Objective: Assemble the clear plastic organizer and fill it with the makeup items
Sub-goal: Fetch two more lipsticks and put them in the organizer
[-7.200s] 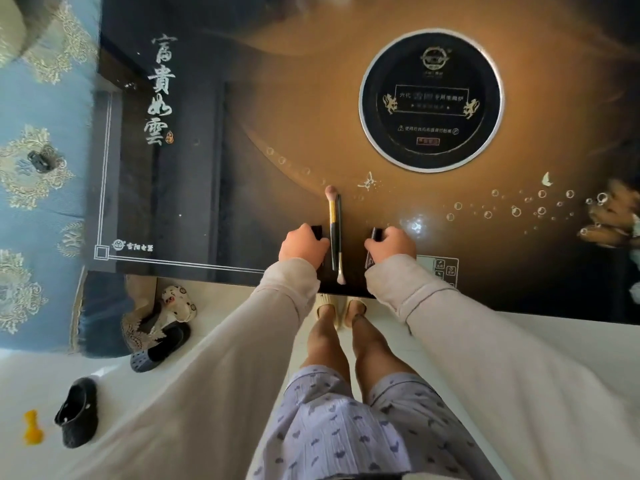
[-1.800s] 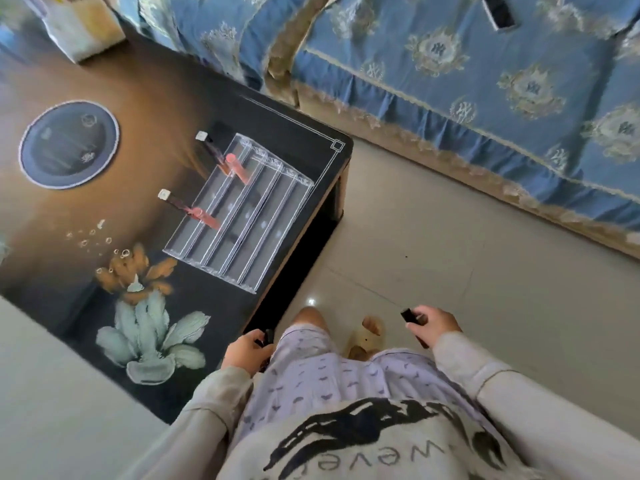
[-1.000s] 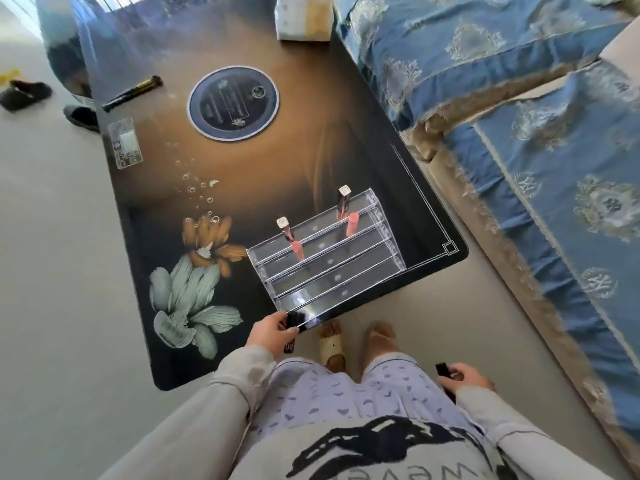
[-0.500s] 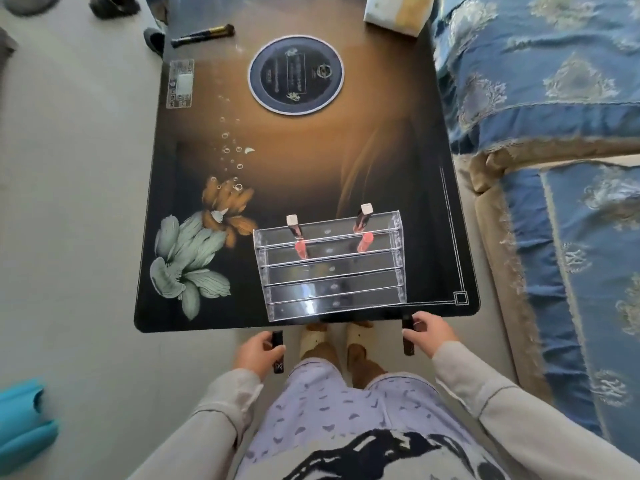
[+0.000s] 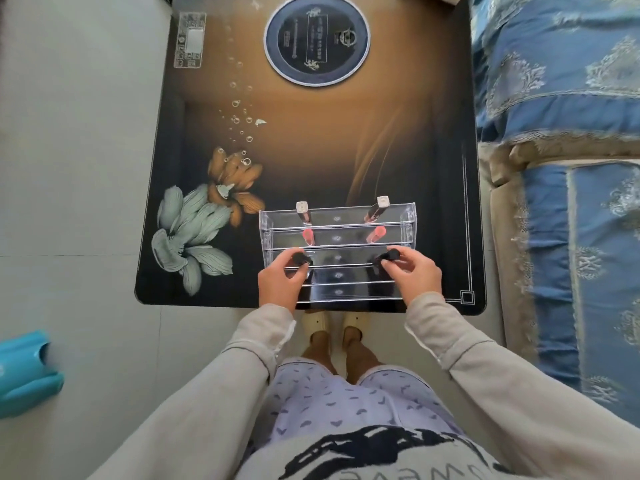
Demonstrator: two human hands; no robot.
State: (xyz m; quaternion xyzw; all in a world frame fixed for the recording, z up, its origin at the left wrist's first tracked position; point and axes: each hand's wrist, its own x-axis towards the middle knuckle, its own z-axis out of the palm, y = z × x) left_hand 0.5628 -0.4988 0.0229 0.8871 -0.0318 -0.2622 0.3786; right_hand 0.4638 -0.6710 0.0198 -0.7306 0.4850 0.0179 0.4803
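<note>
The clear organizer stands on the table, at its near edge, right of centre, with its tiers running side to side. In the rearmost tier two pink gloss tubes stand upright and well apart: the left gloss tube and the right gloss tube, each with a pale cap on top.

My left hand pinches a small black tube between thumb and fingers, over the left end of the third tier from the back. My right hand pinches a second black tube the same way, over the right end of that tier. Whether either tube touches the tier floor I cannot tell.

Further out, a round black plate is set in the table's far part, with a small control panel at the far left corner. A blue patterned sofa cover runs along the right, and a blue plastic object lies on the floor at the left.
</note>
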